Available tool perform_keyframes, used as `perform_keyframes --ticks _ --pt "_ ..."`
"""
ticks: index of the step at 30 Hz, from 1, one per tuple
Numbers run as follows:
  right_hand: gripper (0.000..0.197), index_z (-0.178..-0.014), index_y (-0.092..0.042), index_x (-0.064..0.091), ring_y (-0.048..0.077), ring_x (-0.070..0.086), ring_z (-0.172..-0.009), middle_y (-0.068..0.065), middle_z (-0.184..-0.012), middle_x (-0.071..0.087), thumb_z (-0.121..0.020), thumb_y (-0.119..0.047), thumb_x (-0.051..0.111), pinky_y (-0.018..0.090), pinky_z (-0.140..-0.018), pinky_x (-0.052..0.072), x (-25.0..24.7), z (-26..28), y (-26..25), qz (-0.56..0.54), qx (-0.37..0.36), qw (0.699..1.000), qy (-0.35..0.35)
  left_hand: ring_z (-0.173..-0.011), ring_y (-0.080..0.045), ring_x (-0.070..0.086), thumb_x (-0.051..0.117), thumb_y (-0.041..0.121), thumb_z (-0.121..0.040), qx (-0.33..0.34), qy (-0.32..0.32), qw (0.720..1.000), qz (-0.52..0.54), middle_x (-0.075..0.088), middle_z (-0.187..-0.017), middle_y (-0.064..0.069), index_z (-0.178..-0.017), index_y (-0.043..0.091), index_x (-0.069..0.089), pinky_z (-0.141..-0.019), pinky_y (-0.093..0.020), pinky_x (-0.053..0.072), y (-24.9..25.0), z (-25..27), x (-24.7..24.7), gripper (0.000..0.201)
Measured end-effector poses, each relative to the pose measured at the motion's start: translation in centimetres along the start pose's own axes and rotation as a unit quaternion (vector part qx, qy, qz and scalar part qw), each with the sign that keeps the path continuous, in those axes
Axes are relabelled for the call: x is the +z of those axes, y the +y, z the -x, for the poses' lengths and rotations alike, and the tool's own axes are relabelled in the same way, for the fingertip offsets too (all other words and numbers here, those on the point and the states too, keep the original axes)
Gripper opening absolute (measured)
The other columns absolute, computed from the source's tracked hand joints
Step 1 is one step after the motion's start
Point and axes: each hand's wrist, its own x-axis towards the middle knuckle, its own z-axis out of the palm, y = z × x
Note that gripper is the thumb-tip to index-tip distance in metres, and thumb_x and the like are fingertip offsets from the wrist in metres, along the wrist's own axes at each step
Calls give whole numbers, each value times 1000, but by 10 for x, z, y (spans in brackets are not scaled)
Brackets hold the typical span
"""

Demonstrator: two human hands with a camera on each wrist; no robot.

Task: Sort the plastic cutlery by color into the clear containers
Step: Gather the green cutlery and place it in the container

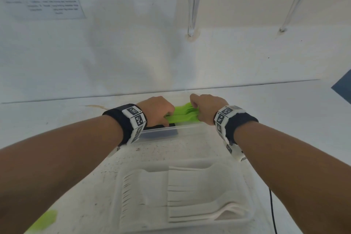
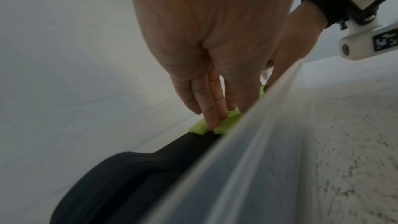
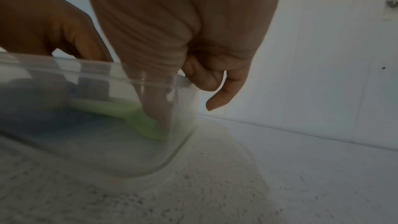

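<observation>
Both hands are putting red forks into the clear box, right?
Not red: the forks are green, as the head view shows. Both the left hand and the right hand are at them in the clear box.

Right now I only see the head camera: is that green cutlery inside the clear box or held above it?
Observer: Inside. The right wrist camera shows the green cutlery low behind the wall of the clear box, the right hand reaching down to it.
Operator: And the other hand?
Observer: The left wrist camera shows the left hand resting straight fingers on the green handle ends, over black cutlery.
</observation>
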Motion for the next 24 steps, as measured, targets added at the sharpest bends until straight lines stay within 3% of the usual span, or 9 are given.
perform_keyframes --ticks 3,9,14,17,20,22,24 --pt "20 -95 -27 41 28 57 -80 1 -95 52 -88 -12 53 33 -64 39 2 0 -1 18 -4 1000 7 -84 -22 54 75 36 -89 4 3 1000 15 56 -85 4 -92 18 67 -70 -31 37 -1 2 0 20" --pt "17 -88 -27 51 25 56 -80 -3 -89 55 -88 -9 51 29 -63 37 0 4 -3 27 11 1000 2 -87 -29 62 70 28 -92 -31 12 999 -34 59 -89 -2 -78 21 58 -73 -31 44 5 -5 3 20" --pt "20 -88 -28 54 23 55 -78 -9 -80 48 -86 -9 54 27 -59 33 -4 6 -6 31 21 999 -7 -85 -27 64 62 20 -95 -23 26 995 -97 62 -94 0 -89 19 68 -72 -30 43 6 -4 6 9" --pt "17 -90 -29 59 23 56 -80 -6 -90 57 -87 -12 54 26 -62 35 -6 6 -7 42 16 999 -9 -85 -26 64 61 22 -96 -28 32 996 -77 59 -91 3 -89 24 69 -73 -31 45 2 -2 7 10" --pt "13 -98 -30 66 23 60 -91 -4 -105 60 -93 -27 54 30 -71 42 -10 9 -6 53 0 999 -5 -90 -26 65 64 26 -94 -37 28 999 -21 64 -96 2 -86 28 69 -82 -34 51 -1 2 3 10" --pt "16 -102 -29 66 23 60 -99 -4 -109 59 -95 -37 53 33 -77 44 -17 11 -6 37 1 999 8 -96 -24 63 67 31 -94 -41 23 999 -13 65 -103 2 -96 26 71 -86 -33 49 0 6 -2 7" --pt "20 -105 -30 64 23 59 -105 -3 -112 58 -96 -44 53 34 -80 45 -27 13 -8 23 1 1000 20 -101 -21 61 69 31 -94 -51 36 998 10 63 -108 3 -111 20 70 -86 -31 45 1 11 -5 21"
